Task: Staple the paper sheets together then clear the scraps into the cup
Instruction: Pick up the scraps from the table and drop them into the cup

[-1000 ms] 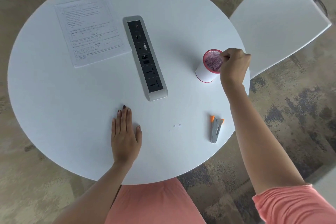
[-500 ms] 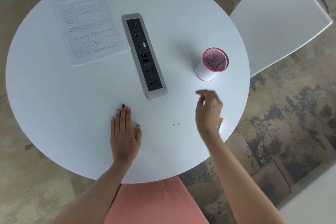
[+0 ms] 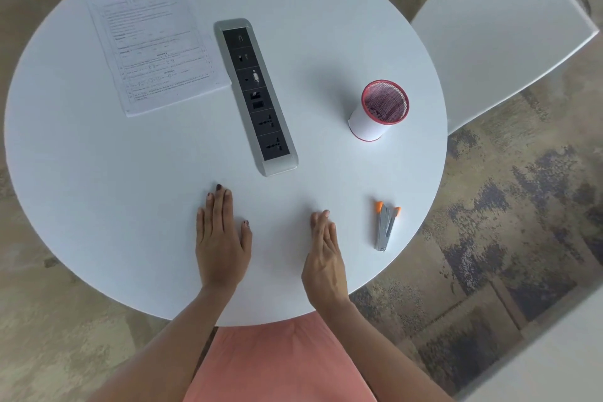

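The printed paper sheets (image 3: pixel 153 46) lie at the far left of the round white table (image 3: pixel 98 173). A white cup with a red mesh rim (image 3: pixel 378 111) stands upright at the right. A grey stapler with orange tips (image 3: pixel 386 227) lies near the right front edge. My left hand (image 3: pixel 220 238) rests flat on the table, fingers straight. My right hand (image 3: pixel 324 254) lies on its edge with straight fingers, right where small scraps lay a moment ago; the scraps are hidden now.
A grey power strip with black sockets (image 3: pixel 256 95) is set into the table's middle, between the sheets and the cup. A white chair (image 3: pixel 502 26) stands beyond the table at the right. Patterned carpet lies all around.
My right hand left the cup's rim, swept back toward me and came down on the table beside the stapler, over the spot where the scraps lay. My left hand stayed put.
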A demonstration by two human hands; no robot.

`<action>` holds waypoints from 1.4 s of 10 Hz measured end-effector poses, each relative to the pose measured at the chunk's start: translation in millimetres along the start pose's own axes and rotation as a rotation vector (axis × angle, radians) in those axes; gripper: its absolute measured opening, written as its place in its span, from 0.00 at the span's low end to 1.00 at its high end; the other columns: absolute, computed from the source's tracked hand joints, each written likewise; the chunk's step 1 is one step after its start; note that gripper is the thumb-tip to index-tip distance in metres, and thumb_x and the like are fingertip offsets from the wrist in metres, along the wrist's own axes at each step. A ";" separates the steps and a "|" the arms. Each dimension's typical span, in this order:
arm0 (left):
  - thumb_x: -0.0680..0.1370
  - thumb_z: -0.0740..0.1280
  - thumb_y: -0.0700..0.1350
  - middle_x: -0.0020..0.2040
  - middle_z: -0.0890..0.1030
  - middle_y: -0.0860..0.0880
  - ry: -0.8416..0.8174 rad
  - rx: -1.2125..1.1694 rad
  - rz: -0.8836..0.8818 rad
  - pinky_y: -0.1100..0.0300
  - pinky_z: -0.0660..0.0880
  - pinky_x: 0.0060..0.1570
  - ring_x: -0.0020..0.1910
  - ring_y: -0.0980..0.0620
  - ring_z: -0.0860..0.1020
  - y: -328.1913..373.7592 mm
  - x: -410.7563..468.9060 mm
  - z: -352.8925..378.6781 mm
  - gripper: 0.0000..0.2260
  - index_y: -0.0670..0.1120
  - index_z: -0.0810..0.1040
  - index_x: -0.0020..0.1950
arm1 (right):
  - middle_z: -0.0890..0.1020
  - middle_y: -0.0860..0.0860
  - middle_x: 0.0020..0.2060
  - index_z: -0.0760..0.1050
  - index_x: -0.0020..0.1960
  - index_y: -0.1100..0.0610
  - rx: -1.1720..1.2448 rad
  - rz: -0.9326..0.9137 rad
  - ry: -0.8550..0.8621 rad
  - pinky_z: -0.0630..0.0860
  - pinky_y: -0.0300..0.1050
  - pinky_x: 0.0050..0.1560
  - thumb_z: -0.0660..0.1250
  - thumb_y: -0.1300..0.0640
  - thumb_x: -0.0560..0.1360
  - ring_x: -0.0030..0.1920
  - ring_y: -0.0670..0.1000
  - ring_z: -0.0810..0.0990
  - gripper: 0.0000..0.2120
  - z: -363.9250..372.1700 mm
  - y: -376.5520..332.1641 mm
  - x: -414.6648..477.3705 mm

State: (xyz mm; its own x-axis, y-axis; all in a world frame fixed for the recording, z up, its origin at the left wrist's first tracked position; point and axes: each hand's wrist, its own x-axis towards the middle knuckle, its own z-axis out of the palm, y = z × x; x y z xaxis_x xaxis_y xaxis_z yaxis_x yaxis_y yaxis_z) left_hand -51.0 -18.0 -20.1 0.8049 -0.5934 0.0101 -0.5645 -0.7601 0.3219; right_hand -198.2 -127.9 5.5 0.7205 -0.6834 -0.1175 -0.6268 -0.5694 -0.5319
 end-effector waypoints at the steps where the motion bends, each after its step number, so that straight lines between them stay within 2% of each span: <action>1: 0.81 0.54 0.48 0.79 0.59 0.43 -0.003 0.002 -0.003 0.49 0.54 0.78 0.79 0.45 0.57 0.2 -0.4 -0.3 0.27 0.39 0.58 0.78 | 0.66 0.58 0.72 0.44 0.76 0.67 0.047 -0.038 0.024 0.53 0.43 0.76 0.44 0.75 0.68 0.75 0.51 0.57 0.36 -5.1 1.8 1.6; 2: 0.81 0.54 0.48 0.80 0.58 0.44 -0.001 -0.001 -0.003 0.49 0.54 0.78 0.79 0.45 0.56 0.2 -0.2 -0.2 0.27 0.39 0.58 0.78 | 0.73 0.54 0.68 0.55 0.74 0.60 0.183 0.000 0.112 0.68 0.38 0.68 0.53 0.78 0.73 0.71 0.45 0.68 0.32 -15.8 1.5 2.7; 3: 0.81 0.54 0.48 0.80 0.58 0.44 -0.004 -0.005 -0.003 0.49 0.53 0.78 0.79 0.45 0.56 -0.7 -0.3 0.7 0.27 0.39 0.58 0.78 | 0.78 0.53 0.60 0.65 0.68 0.58 0.235 0.062 0.187 0.65 0.28 0.62 0.66 0.71 0.74 0.63 0.48 0.73 0.25 -20.8 -2.2 10.2; 4: 0.81 0.54 0.48 0.80 0.58 0.44 -0.006 -0.002 -0.003 0.49 0.53 0.78 0.79 0.45 0.56 -1.0 -0.6 0.8 0.27 0.39 0.58 0.78 | 0.78 0.56 0.55 0.72 0.64 0.63 0.203 0.051 0.185 0.64 0.30 0.61 0.74 0.68 0.68 0.58 0.50 0.71 0.26 -15.7 -3.4 21.0; 6: 0.81 0.55 0.48 0.80 0.58 0.44 -0.006 -0.005 -0.003 0.50 0.53 0.78 0.79 0.45 0.56 -0.4 -0.2 -0.3 0.27 0.39 0.58 0.78 | 0.81 0.59 0.45 0.80 0.49 0.66 0.140 -0.054 0.175 0.61 0.15 0.49 0.72 0.79 0.61 0.47 0.56 0.78 0.19 -11.1 -14.1 33.4; 7: 0.81 0.54 0.48 0.80 0.58 0.44 -0.006 -0.012 -0.008 0.50 0.52 0.78 0.79 0.46 0.56 -0.7 -0.3 0.1 0.27 0.40 0.58 0.78 | 0.82 0.56 0.41 0.81 0.44 0.65 0.162 -0.018 0.161 0.69 0.20 0.44 0.69 0.81 0.61 0.43 0.56 0.79 0.18 -10.0 -13.8 35.2; 8: 0.81 0.53 0.48 0.80 0.58 0.44 -0.011 -0.013 -0.010 0.50 0.52 0.78 0.79 0.46 0.56 -0.3 -0.2 -0.3 0.27 0.40 0.57 0.78 | 0.81 0.52 0.39 0.80 0.42 0.60 0.102 -0.013 0.148 0.77 0.40 0.36 0.68 0.80 0.61 0.41 0.52 0.78 0.18 -9.2 -8.9 31.9; 9: 0.81 0.53 0.48 0.80 0.58 0.44 -0.012 -0.016 -0.010 0.50 0.52 0.78 0.79 0.46 0.56 0.0 0.0 -0.9 0.27 0.40 0.57 0.78 | 0.80 0.51 0.37 0.79 0.40 0.59 0.052 -0.014 0.142 0.76 0.49 0.31 0.68 0.79 0.60 0.40 0.53 0.78 0.17 -10.2 -7.0 31.1; 11: 0.81 0.54 0.48 0.80 0.57 0.44 -0.012 -0.007 -0.009 0.50 0.52 0.78 0.79 0.46 0.56 -0.7 -0.6 -0.8 0.27 0.40 0.57 0.78 | 0.78 0.54 0.37 0.76 0.41 0.61 -0.043 -0.045 0.138 0.73 0.49 0.28 0.60 0.82 0.54 0.37 0.56 0.74 0.23 -10.7 -11.7 32.6; 12: 0.81 0.54 0.47 0.80 0.57 0.44 -0.014 -0.009 -0.008 0.50 0.51 0.78 0.79 0.46 0.56 -0.6 -0.3 -0.7 0.27 0.40 0.57 0.78 | 0.76 0.56 0.36 0.75 0.41 0.62 -0.106 -0.051 0.159 0.70 0.45 0.28 0.58 0.82 0.51 0.35 0.56 0.72 0.25 -7.9 -11.5 32.7; 13: 0.81 0.55 0.47 0.80 0.58 0.44 -0.011 -0.009 -0.009 0.50 0.52 0.78 0.79 0.46 0.56 -0.5 -0.3 -0.7 0.27 0.39 0.58 0.78 | 0.76 0.56 0.36 0.75 0.41 0.62 -0.197 -0.056 0.199 0.68 0.44 0.32 0.60 0.82 0.51 0.33 0.56 0.70 0.24 -2.5 -8.5 33.2; 14: 0.81 0.54 0.47 0.80 0.58 0.44 -0.011 -0.007 -0.010 0.50 0.51 0.78 0.79 0.46 0.56 -0.9 -1.0 -1.1 0.27 0.39 0.58 0.78 | 0.76 0.55 0.36 0.75 0.42 0.61 -0.272 -0.049 0.217 0.71 0.46 0.33 0.63 0.81 0.52 0.33 0.55 0.70 0.24 2.3 -5.1 35.5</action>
State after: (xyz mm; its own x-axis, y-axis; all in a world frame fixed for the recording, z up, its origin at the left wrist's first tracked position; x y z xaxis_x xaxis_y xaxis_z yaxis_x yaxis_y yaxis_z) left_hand -51.0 -16.4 -19.3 0.8086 -0.5884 -0.0032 -0.5549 -0.7643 0.3284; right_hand -168.8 -148.2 2.0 0.6900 -0.7170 0.0989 -0.6704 -0.6845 -0.2864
